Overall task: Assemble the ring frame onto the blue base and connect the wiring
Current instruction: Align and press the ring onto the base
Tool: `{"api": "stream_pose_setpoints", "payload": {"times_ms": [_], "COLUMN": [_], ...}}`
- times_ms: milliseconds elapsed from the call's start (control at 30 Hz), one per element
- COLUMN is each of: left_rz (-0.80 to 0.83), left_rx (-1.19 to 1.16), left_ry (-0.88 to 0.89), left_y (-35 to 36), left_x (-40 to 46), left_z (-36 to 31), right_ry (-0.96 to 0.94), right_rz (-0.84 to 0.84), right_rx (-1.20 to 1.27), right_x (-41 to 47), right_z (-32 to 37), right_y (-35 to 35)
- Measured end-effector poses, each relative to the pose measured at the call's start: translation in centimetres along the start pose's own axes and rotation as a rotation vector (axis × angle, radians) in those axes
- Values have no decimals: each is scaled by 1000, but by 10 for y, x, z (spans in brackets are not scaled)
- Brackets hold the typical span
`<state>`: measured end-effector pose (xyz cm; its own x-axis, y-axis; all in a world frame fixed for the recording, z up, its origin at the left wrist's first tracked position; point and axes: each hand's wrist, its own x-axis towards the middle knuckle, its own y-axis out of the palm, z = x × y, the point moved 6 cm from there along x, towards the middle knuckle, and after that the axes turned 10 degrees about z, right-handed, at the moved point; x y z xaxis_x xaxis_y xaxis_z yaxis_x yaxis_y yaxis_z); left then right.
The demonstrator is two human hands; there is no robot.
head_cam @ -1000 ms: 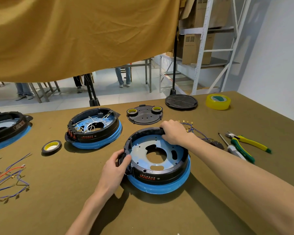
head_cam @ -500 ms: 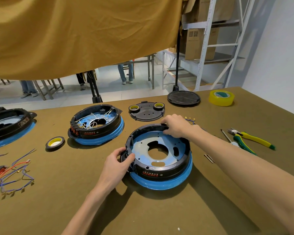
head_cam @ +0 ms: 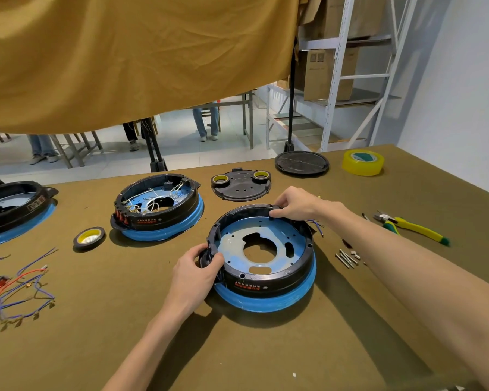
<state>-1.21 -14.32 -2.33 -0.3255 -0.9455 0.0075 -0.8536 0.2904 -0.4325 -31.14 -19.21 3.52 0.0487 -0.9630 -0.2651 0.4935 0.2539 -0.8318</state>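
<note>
Ring frame [head_cam: 299, 266] sits on blue base [head_cam: 266, 301] mid-counter [head_cam: 266, 356] — left hand [head_cam: 195, 277] closed on its near-left lug, right hand [head_cam: 292, 203] pinching the far rim; stiff, light plastic, likely best held at the rim — wiring not yet connected.

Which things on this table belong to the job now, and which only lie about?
In use: ring frame, blue base, left hand, right hand, loose wires.
Lying about: pliers, yellow tape, small tape roll, finished unit.
</note>
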Motion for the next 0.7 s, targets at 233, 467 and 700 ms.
{"api": "stream_pose_setpoints", "payload": {"times_ms": [233, 467, 700], "left_rz": [2, -1, -19], "left_rx": [53, 30, 32], "left_ry": [-1, -12, 0], "left_y": [1, 3, 4], "left_x": [2, -2, -12], "left_z": [-5, -9, -12], "right_ry": [-15, -25, 61], "right_rz": [-15, -69, -281], "right_rx": [39, 53, 69], "right_x": [-2, -10, -34], "right_z": [-2, 1, 0], "right_y": [1, 6, 2]}}
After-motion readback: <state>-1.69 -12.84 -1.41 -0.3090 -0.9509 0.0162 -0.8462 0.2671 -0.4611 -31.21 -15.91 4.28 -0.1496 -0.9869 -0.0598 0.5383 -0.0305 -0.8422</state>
